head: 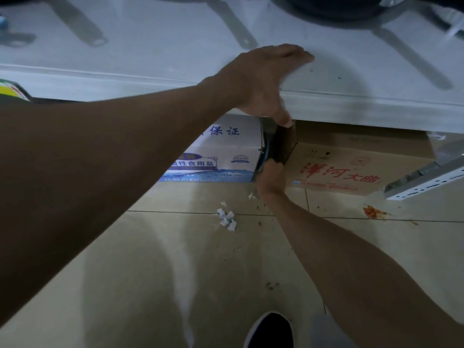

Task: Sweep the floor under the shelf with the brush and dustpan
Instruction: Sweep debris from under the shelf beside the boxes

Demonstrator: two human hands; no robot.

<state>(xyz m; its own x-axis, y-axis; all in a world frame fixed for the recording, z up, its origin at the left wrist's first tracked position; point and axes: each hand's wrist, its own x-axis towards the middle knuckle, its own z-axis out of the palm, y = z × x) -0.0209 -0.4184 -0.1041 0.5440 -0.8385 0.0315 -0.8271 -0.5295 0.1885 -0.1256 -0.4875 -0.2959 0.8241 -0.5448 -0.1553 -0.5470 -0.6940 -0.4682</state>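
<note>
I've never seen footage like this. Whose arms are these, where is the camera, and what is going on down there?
No machine here: a person wears a camera on the head, so you look down along their own arms. The left hand rests on the edge of a white shelf, thumb touching the top of a dark flat object. The right hand grips that object's lower end in the gap between a blue-and-white cardboard box and a brown cardboard box under the shelf. It may be the dustpan; I cannot tell. On the tiled floor lie white paper scraps, dark crumbs and an orange-red smear. The dark shape at the bottom is the person's shoe.
</note>
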